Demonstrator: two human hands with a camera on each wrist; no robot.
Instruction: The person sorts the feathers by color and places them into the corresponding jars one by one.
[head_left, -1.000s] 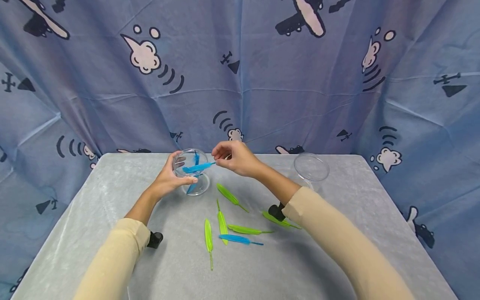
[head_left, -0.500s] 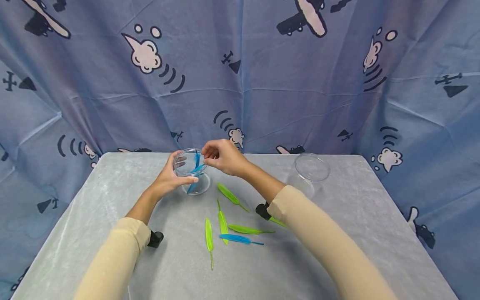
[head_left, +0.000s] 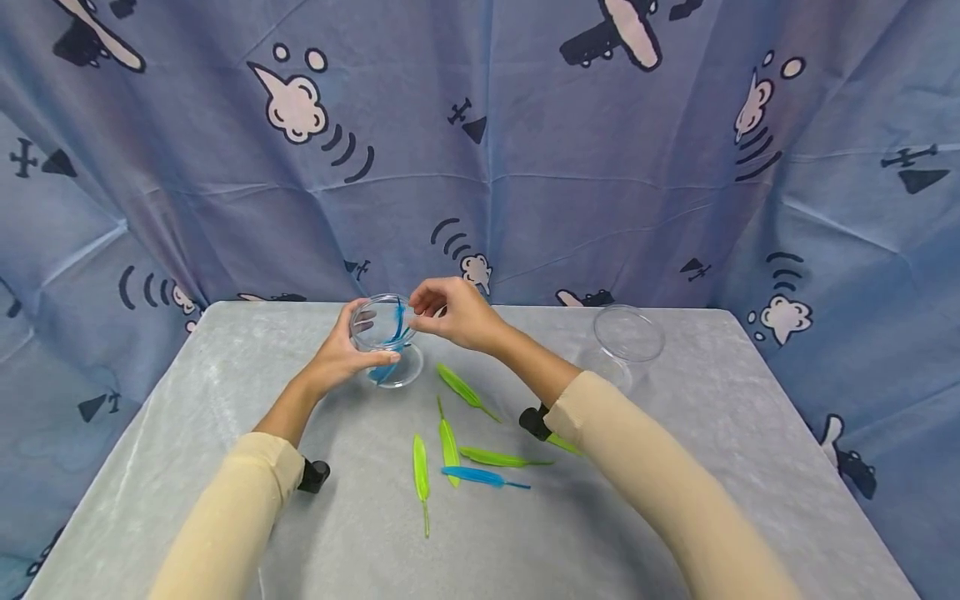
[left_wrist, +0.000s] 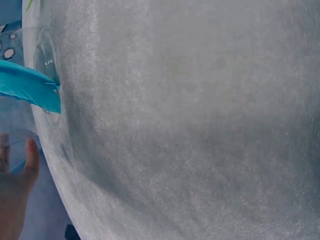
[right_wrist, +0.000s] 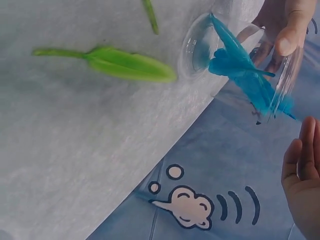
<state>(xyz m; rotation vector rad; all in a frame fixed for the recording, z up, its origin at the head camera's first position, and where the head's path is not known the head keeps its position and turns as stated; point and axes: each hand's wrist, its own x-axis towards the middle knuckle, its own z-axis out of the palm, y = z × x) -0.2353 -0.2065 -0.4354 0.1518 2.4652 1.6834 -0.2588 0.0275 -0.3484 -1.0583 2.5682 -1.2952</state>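
Observation:
My left hand (head_left: 337, 358) grips a clear plastic jar (head_left: 367, 340) by its side, near the rim. Inside it are several blue feathers (right_wrist: 245, 82), overlapping at different slants; the left wrist view catches one blue feather (left_wrist: 30, 87) up close. At the mouth of the jar is my right hand (head_left: 459, 312), its fingers loosely bent. In the right wrist view those fingers (right_wrist: 306, 150) sit just beyond a feather's tip, apparently apart from it. Another blue feather (head_left: 480, 477) lies on the table, partly across a green feather (head_left: 448, 442).
More green feathers (head_left: 461, 385) lie scattered on the grey cloth-covered table (head_left: 360, 517). A second clear jar (head_left: 628, 360) stands at the back right. The right sleeve (head_left: 637, 458) partly covers one green feather. A patterned blue curtain (head_left: 420, 125) hangs behind the table.
My right hand has moved left to the jar's mouth, and the blue feather it pinched has gone down into the jar. The left hand keeps its hold on the jar.

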